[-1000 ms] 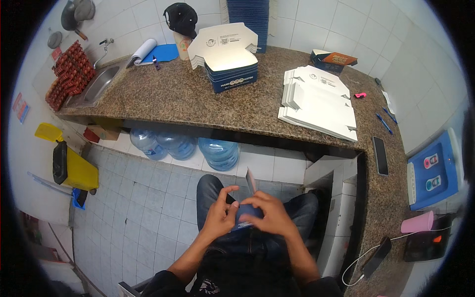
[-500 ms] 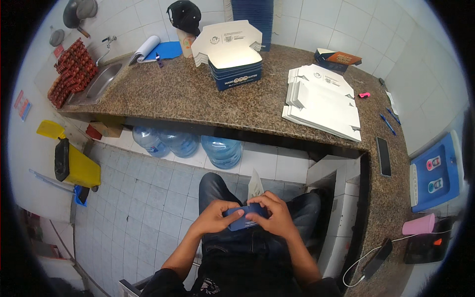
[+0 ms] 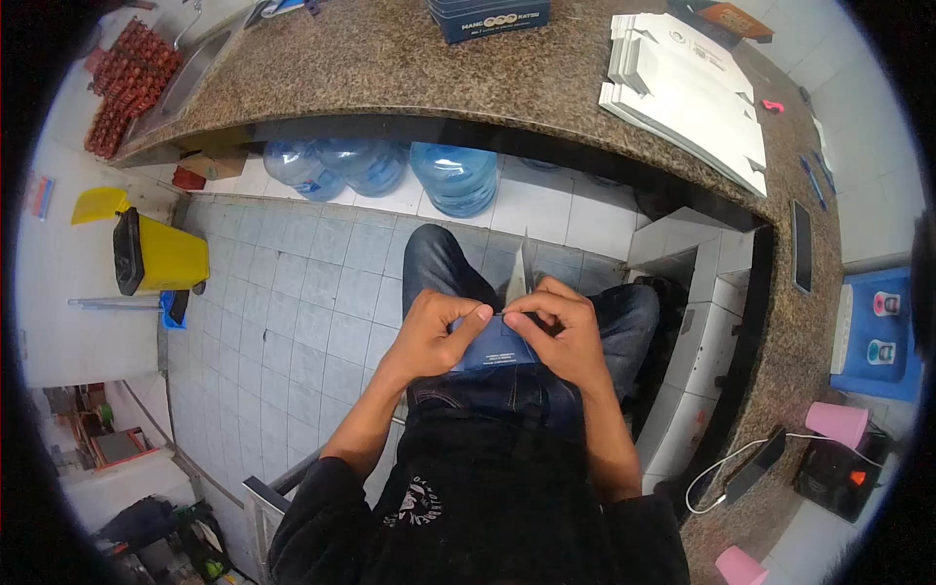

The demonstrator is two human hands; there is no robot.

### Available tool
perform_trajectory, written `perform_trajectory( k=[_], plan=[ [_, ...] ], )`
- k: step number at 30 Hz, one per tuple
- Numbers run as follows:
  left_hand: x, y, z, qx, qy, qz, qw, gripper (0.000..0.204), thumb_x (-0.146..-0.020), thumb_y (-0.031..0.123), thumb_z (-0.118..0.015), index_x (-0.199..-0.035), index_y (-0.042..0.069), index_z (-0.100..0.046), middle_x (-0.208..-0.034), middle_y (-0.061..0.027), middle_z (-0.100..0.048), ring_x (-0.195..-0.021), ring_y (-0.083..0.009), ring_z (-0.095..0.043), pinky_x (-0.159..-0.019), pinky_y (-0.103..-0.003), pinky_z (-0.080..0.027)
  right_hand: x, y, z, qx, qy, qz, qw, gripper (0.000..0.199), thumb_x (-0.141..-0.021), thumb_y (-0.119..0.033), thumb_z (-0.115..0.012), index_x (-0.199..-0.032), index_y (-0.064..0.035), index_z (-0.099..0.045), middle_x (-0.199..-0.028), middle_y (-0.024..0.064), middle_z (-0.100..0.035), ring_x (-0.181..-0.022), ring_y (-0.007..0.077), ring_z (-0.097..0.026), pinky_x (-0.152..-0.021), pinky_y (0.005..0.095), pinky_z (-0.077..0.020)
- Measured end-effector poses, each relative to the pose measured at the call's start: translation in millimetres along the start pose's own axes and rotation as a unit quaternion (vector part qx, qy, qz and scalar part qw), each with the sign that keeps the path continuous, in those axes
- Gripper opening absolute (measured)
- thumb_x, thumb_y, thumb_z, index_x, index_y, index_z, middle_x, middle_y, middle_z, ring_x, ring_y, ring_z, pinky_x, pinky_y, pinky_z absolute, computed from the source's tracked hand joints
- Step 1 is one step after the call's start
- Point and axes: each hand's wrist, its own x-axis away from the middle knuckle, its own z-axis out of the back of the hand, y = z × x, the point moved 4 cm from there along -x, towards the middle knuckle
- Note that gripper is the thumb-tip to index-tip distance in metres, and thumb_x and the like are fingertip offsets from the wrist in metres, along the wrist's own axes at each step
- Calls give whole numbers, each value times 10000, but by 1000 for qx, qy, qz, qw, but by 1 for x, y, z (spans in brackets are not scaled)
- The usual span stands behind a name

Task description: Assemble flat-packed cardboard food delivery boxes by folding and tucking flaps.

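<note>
Thumbs (image 3: 474,325) having moved up the blue box (image 3: 492,349), left hand (image 3: 431,333) and right hand (image 3: 565,331) are pinching its top edge, seemingly steadying it over the lap (image 3: 502,388).

My left hand (image 3: 436,333) grips the blue carton (image 3: 492,343) at its left and my right hand (image 3: 563,330) at its right, thumb tips (image 3: 483,313) close together along its far edge. My forearms (image 3: 375,405) slant inward toward it, my knees (image 3: 431,246) apart beyond it.
</note>
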Motion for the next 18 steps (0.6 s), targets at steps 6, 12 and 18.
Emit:
perform_trajectory(
  k=[6, 12, 18],
  plan=[
    [1, -7, -6, -1, 29, 10, 1000, 300, -945, 188, -611, -738, -28, -630, -550, -162, -486, -455, -226, -470, -483, -341, -362, 6, -6, -1, 45, -34, 46, 997, 265, -730, -158, -847, -940, -55, -723, -758, 21, -537, -676, 138, -508, -565, 267, -386],
    [-6, -29, -2, 43, -55, 97, 993, 429, -977, 376, -604, -861, -28, -689, -734, -82, -672, -689, -76, -565, -603, -281, -429, 6, -19, 3, 257, -54, 159, 952, 609, -604, -353, -916, -1098, -102, -664, -866, 62, -574, -836, 216, -612, -667, 313, -511],
    [19, -97, 49, 476, -37, 59, 877, 877, -865, 775, -467, -1179, -21, -656, -943, -108, -708, -907, -136, -615, -807, -298, -499, 20, 38, 62, -117, 159, -35, 980, 642, -778, -435, -825, -1217, -20, -607, -1092, 40, -639, -996, 146, -601, -861, 300, -483]
  ],
)
